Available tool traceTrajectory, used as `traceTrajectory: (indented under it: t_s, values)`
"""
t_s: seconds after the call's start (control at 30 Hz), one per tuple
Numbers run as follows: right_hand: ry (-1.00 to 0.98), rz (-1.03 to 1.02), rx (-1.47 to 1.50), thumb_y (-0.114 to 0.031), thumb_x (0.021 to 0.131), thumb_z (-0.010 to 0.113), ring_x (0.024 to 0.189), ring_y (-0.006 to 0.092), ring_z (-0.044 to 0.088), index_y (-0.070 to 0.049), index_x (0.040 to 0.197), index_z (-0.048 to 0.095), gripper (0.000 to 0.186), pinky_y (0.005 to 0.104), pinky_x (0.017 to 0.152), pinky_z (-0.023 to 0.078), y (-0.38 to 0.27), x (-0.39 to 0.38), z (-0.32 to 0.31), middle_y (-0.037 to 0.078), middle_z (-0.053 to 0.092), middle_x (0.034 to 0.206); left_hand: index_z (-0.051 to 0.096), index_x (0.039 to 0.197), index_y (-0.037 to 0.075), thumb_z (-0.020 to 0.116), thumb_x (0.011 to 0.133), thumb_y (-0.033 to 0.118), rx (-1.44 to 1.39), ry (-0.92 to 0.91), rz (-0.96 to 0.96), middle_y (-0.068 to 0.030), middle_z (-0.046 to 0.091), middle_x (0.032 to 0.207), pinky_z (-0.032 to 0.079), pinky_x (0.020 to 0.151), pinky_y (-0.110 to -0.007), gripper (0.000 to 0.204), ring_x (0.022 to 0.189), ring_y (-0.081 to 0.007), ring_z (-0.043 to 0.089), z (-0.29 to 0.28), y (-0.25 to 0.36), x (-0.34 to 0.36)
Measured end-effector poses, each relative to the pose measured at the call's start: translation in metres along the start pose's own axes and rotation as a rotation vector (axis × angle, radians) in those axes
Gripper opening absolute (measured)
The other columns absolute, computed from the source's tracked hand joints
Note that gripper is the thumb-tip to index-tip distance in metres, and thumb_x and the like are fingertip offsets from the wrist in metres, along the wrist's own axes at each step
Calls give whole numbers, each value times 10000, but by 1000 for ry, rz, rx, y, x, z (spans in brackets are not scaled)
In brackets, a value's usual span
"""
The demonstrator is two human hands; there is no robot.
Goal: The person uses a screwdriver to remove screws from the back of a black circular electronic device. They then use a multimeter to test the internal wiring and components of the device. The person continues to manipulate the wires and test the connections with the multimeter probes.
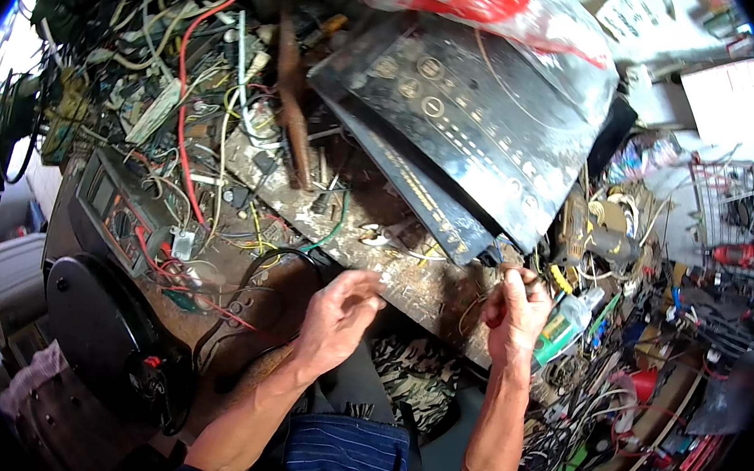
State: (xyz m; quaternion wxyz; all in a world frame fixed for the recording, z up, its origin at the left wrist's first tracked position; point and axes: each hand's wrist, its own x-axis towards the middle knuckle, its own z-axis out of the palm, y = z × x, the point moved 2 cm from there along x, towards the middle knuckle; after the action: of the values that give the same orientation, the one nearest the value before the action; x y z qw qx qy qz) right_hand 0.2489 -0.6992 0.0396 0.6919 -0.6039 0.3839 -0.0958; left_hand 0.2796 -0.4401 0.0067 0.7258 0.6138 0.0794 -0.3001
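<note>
My left hand (342,316) hovers over the near edge of the littered workbench (416,298), fingers loosely bent and a little apart, with nothing visible in it. To its right, my right hand (515,314) is closed, thumb against the fingers; whatever it may hold is hidden. Just beyond the right hand lies the near corner of a dark flat panel (417,194) with a row of printed marks. A larger black glossy control panel (471,108) with round symbols rests on top of it. Beside my right wrist is a clear bottle with a green label (558,330).
A multimeter (121,211) with red leads stands at left, above a round black appliance (106,318). Tangled wires and a red cable (185,117) cover the back left. Plastic wrap (498,11) lies at the back. A yellow-black power tool (608,244) and heaped cables (579,400) fill the right.
</note>
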Motion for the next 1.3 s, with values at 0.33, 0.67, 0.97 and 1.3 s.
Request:
traceTrajectory:
  t_s: [0.33,0.67,0.97,1.3]
  values:
    - [-162,243,358,-398,947,786,660,208,658,-19,1160,621,465,290,451,486,20,-3,93,130,703,931,598,1351,-44,623,991,55,-24,-33,44,-121,692,1247,541,959,-309,374,1096,-161,672,-1,18,26]
    - [-10,171,475,-413,998,716,543,145,554,-63,1117,606,386,238,407,424,-24,-8,91,127,661,842,649,1247,-42,613,982,12,19,38,-54,-88,713,1097,541,930,-273,272,1013,-119,682,-31,-1,5]
    - [61,125,513,-440,1009,692,463,136,509,-67,1145,611,405,243,347,386,-30,8,41,112,645,754,667,1190,-28,610,981,-1,112,73,3,-53,712,1045,530,874,-259,218,963,-87,648,-44,10,11]
    - [88,139,339,-510,1038,614,429,125,510,-91,1061,610,420,238,331,372,-21,19,17,65,626,679,344,1549,-16,584,920,-3,217,224,338,-214,567,1440,532,972,-368,673,1186,-257,652,-46,70,62]
